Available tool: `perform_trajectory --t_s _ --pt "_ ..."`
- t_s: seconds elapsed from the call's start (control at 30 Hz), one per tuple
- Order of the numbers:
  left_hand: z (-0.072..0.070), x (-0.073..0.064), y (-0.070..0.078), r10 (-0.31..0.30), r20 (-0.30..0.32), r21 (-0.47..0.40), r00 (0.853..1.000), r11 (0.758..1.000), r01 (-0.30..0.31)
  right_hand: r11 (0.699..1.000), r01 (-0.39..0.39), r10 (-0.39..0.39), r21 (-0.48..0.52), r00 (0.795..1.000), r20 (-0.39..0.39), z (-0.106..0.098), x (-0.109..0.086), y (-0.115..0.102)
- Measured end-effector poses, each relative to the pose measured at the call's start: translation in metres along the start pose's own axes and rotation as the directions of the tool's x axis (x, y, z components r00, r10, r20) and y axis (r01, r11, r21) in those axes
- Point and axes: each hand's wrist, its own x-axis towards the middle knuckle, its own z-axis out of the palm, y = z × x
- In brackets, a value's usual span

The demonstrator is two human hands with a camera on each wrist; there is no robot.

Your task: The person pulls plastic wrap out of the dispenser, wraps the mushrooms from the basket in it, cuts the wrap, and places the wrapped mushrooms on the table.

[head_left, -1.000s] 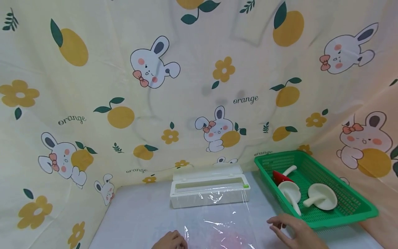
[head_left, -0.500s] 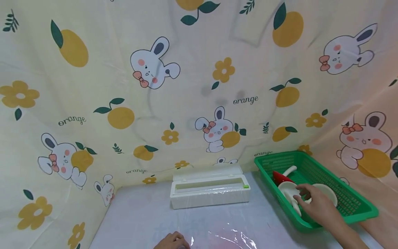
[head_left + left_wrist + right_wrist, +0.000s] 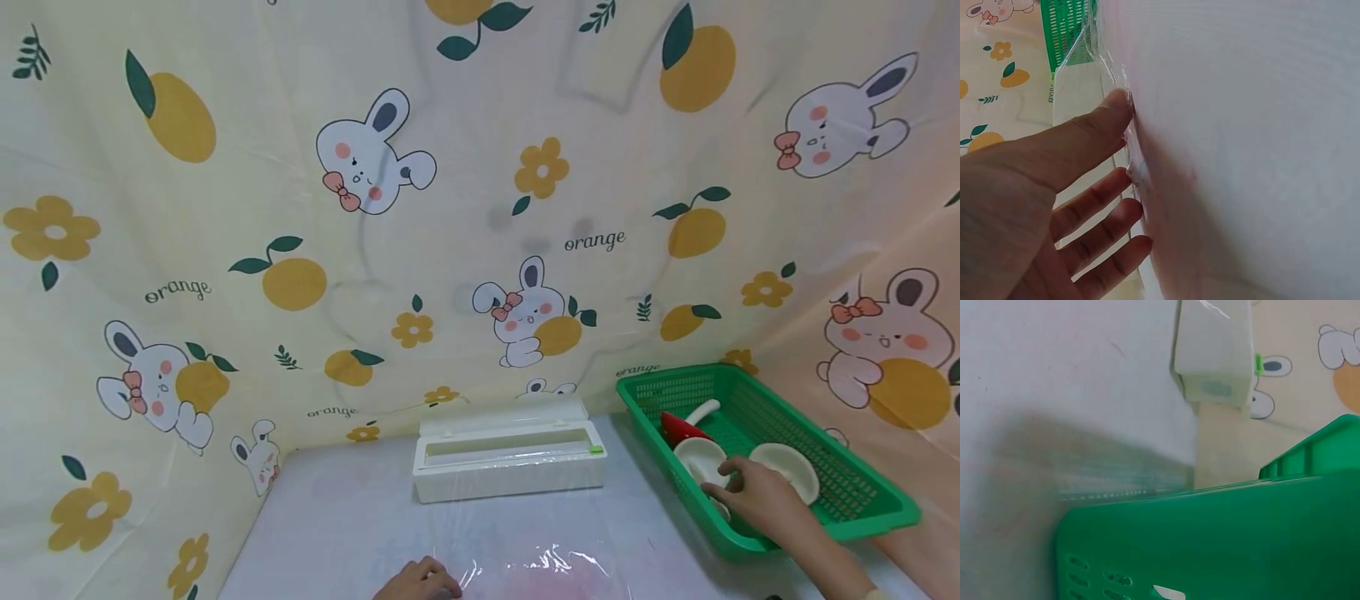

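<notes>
Clear plastic wrap [image 3: 558, 558] stretches from a white wrap dispenser [image 3: 510, 475] over the white table toward the front. At its left side is my left hand [image 3: 420, 579]. In the left wrist view the thumb and fingertips of my left hand [image 3: 1079, 169] touch the wrap's edge at the tabletop, with the fingers spread apart. My right hand [image 3: 768, 500] reaches into a green basket [image 3: 847, 529], its thumb and fingers at the stem of a white mushroom-shaped piece [image 3: 699, 458]. Whether they grip it is unclear. The right wrist view shows only the basket's outer wall [image 3: 1197, 544], not the hand.
Also in the basket lie a second white mushroom-shaped piece [image 3: 797, 471] and a red pointed piece [image 3: 681, 429] beside a white stem [image 3: 702, 411]. The dispenser's lid [image 3: 502, 414] stands up against the patterned cloth [image 3: 450, 208] behind the table.
My right hand has moved from beside the wrap rightward into the basket, then down onto the white piece's stem. My left hand has stayed nearly still.
</notes>
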Motion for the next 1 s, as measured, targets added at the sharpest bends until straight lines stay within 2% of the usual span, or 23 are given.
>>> perform_trajectory --t_s 0.03,0.2,0.43,0.67,1.0 --pt "0.0 0.0 0.0 -0.004 0.005 -0.006 1.0 1.0 0.004 1.0 -0.006 0.006 -0.003 1.0 0.012 0.001 0.0 0.001" --pt "0.004 -0.003 -0.007 0.077 -0.02 0.015 0.997 0.997 -0.077 0.999 -0.014 0.015 -0.038 0.999 0.038 0.005 0.001 0.004" --pt "0.007 -0.004 -0.006 0.105 -0.05 0.04 0.993 0.994 -0.103 0.997 -0.023 0.027 -0.068 0.998 0.053 0.008 0.001 0.005" --pt "0.01 -0.006 -0.01 0.194 -0.115 0.081 0.974 0.979 -0.186 0.998 -0.025 0.029 -0.065 0.997 0.065 0.011 0.001 0.007" --pt "0.006 -0.005 -0.005 0.142 -0.076 0.103 0.987 0.986 -0.133 1.0 -0.03 0.03 0.0 1.0 0.002 0.004 0.001 0.002"
